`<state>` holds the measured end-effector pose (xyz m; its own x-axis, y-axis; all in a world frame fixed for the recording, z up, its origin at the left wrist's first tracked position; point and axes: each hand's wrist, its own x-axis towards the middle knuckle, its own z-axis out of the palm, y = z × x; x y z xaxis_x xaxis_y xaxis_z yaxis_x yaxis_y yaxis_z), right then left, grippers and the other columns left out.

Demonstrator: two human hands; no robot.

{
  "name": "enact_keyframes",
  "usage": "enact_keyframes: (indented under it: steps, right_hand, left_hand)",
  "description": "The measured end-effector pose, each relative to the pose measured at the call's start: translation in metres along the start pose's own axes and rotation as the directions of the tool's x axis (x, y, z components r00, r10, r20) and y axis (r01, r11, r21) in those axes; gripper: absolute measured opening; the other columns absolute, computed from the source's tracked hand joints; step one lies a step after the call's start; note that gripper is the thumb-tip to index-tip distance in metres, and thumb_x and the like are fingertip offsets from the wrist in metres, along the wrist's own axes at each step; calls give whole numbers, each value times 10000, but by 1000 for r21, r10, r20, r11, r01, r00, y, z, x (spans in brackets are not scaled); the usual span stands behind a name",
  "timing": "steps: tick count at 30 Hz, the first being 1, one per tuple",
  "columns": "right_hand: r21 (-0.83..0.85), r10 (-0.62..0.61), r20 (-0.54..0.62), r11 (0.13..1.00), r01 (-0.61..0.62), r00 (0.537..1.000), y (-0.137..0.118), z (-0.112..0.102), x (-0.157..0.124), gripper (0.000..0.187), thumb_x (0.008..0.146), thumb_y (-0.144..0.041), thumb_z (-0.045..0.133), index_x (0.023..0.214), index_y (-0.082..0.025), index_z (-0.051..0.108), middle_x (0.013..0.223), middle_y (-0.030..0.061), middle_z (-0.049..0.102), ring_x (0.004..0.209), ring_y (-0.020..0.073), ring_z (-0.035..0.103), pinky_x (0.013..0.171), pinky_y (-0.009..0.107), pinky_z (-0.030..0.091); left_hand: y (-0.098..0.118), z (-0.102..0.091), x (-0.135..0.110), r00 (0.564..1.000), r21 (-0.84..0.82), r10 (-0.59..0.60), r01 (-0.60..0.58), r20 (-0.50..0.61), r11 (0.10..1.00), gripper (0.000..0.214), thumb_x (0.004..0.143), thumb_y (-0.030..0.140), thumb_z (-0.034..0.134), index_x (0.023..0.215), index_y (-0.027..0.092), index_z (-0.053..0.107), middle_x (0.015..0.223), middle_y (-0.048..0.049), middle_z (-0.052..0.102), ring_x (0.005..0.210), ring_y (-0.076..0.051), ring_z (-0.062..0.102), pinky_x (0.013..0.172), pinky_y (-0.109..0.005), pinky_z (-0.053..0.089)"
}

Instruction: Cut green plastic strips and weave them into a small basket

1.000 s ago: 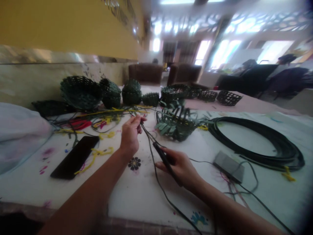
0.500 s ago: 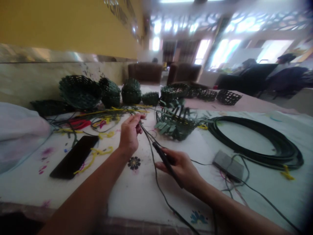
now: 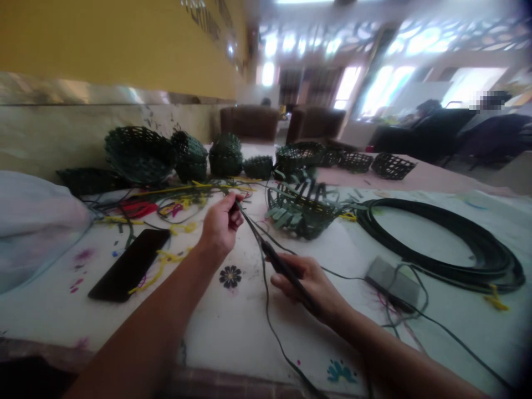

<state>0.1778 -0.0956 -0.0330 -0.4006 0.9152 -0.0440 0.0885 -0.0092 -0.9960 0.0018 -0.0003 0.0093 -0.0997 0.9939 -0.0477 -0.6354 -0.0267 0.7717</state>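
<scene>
Two hands at work: dark strips (image 3: 248,220) in L, black tool (image 3: 272,256) in R

Your L hand (image 3: 222,224) is pinching the strips' upper ends btwn thumb & fingers, approx. mid-table (image 3: 211,338). Your R hand (image 3: 310,282) has its fingers wrapped round the tool, tip pointing up-left at the strips just below your L hand; can't tell if tip & strips touch. One strip trails down past your R hand to the near edge.

Part-woven basket (image 3: 305,216) sits just beyond your hands, loose ends sticking up & out. Big dark coil (image 3: 501,257) lies flat to your R, grey block (image 3: 390,280) btwn it & your R forearm, w/ cord over it. Black slab (image 3: 131,266), poss. a phone, is L of your L forearm, yellow ties (image 3: 152,275) beside it. White bag (image 3: 37,230) at far L. Dark woven baskets (image 3: 139,155) line the back.
</scene>
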Motion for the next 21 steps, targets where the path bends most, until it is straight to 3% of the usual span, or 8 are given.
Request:
enact_keyframes:
  steps: [7, 14, 21]
  right_hand:
    - [56, 32, -19, 998, -31, 999, -4, 3, 0, 630, 694, -596, 747, 1087, -114, 645, 568, -81, 381, 463, 58, 312, 416, 197, 290]
    - [61, -12, -24, 998, 14, 1000, -8, 3, -2, 468, 711, -590, 731, 795, -152, 587, 536, -68, 410, 459, 59, 324, 412, 197, 277]
    - [35, -34, -32, 999, 35, 999, -7, 4, -3, 432, 733, -560, 736, 791, -161, 584, 534, -75, 375, 454, 61, 296, 410, 202, 235]
  left_hand:
    - [-4, 2, -2, 997, 3, -78, 78, -9, 997, 232, 899, 186, 582, 682, 114, 622, 565, 42, 493, 375, -10, 311, 361, -140, 247]
    - [-5, 2, -4, 999, -43, -28, 29, 18, 999, 229, 905, 159, 568, 687, 114, 620, 623, 31, 524, 409, -13, 345, 374, -141, 269]
    - [-4, 3, -5, 998, -46, -62, 63, 22, 997, 252, 915, 168, 567, 671, 114, 598, 619, 27, 526, 403, -17, 334, 366, -144, 268]
